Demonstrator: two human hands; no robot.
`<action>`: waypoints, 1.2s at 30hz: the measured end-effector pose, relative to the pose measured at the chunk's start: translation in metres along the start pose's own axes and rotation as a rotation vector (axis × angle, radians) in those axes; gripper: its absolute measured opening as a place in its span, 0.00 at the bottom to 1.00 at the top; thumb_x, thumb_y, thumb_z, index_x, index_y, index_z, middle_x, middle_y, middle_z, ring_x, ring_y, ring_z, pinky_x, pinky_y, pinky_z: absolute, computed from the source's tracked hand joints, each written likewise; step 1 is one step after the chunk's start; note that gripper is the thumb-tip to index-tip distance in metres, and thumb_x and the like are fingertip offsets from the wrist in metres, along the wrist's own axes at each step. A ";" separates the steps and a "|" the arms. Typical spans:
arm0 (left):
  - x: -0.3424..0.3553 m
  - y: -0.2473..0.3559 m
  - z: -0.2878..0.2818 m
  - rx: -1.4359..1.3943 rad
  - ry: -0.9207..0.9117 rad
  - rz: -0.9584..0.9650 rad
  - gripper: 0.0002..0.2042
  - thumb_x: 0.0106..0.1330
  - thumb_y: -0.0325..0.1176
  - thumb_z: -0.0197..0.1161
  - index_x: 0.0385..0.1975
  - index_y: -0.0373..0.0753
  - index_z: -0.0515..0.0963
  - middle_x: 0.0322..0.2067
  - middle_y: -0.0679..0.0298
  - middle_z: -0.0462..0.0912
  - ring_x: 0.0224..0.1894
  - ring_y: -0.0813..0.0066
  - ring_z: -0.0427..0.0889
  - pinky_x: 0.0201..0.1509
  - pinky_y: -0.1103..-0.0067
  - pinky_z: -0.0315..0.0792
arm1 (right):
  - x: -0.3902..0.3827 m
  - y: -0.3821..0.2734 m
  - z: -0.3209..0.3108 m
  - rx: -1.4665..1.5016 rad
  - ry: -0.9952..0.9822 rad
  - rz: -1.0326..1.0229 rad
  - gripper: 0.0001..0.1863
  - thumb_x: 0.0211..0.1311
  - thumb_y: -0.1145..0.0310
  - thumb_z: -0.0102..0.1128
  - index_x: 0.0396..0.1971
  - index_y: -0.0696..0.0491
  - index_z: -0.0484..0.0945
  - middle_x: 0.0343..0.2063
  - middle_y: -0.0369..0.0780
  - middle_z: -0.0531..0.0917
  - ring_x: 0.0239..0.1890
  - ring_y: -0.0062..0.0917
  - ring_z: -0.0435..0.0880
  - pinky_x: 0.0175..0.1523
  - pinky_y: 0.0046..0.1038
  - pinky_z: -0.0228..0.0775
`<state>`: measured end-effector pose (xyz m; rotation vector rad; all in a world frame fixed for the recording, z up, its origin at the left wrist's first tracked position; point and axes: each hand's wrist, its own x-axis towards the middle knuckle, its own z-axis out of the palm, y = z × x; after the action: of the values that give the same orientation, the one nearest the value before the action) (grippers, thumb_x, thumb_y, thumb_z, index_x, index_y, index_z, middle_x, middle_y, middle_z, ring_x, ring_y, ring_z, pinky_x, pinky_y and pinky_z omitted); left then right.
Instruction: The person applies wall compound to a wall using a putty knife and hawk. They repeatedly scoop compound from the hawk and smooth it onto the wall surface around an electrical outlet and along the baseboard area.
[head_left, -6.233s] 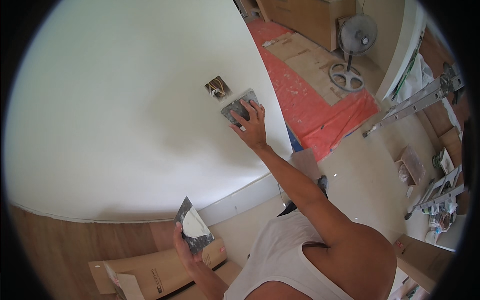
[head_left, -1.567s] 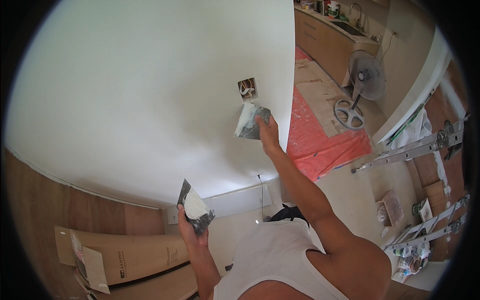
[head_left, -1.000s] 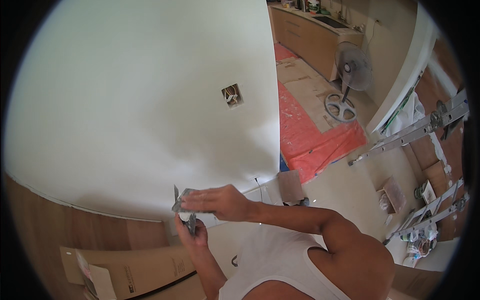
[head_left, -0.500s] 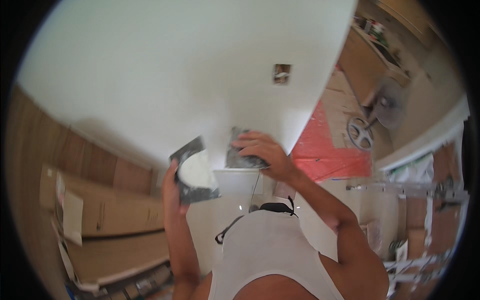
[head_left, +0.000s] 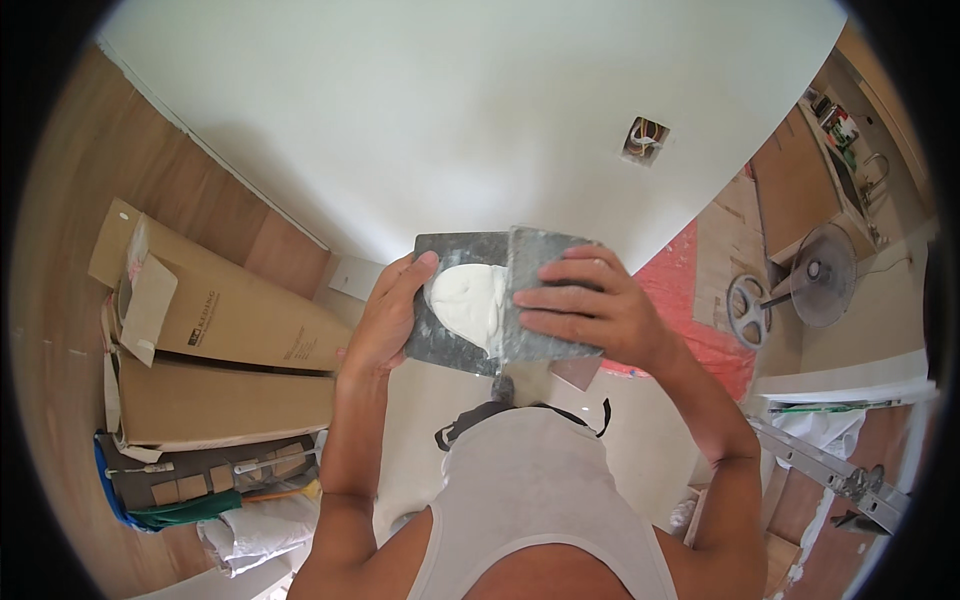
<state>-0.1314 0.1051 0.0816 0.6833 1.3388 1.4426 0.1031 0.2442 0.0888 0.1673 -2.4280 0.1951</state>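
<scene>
Head view, smudged grey plate (head_left: 435, 345), rounded white paste (head_left: 465, 300)

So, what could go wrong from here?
The paste might slide off the left plate if the left hand tips it. The right plate sits at the paste's right side, so a rough scrape by the right hand could push some over the edge. Wires show in the open wall box; a stray plate might snag them.
</scene>
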 end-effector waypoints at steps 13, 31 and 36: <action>0.002 -0.008 -0.011 -0.135 0.118 0.000 0.17 0.73 0.41 0.51 0.46 0.31 0.76 0.39 0.60 0.83 0.36 0.76 0.83 0.42 0.78 0.78 | -0.068 -0.011 0.007 0.800 0.434 1.036 0.15 0.64 0.75 0.52 0.50 0.55 0.76 0.45 0.37 0.81 0.50 0.25 0.78 0.56 0.27 0.70; 0.045 -0.034 -0.040 -0.191 -0.046 -0.113 0.18 0.72 0.42 0.54 0.47 0.31 0.75 0.40 0.59 0.82 0.41 0.73 0.82 0.46 0.76 0.76 | -0.064 -0.006 -0.017 1.176 1.200 1.216 0.22 0.63 0.73 0.58 0.57 0.55 0.67 0.47 0.42 0.79 0.47 0.27 0.82 0.47 0.31 0.78; 0.054 -0.039 -0.066 -0.206 -0.081 -0.099 0.18 0.72 0.43 0.54 0.48 0.31 0.75 0.40 0.59 0.82 0.41 0.73 0.82 0.47 0.76 0.76 | -0.045 0.000 -0.025 1.308 1.345 1.194 0.16 0.64 0.74 0.54 0.51 0.61 0.71 0.45 0.43 0.82 0.42 0.26 0.85 0.46 0.27 0.81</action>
<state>-0.1966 0.1247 0.0179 0.5279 1.1279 1.4334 0.1527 0.2522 0.0787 -0.6545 -0.5104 1.6910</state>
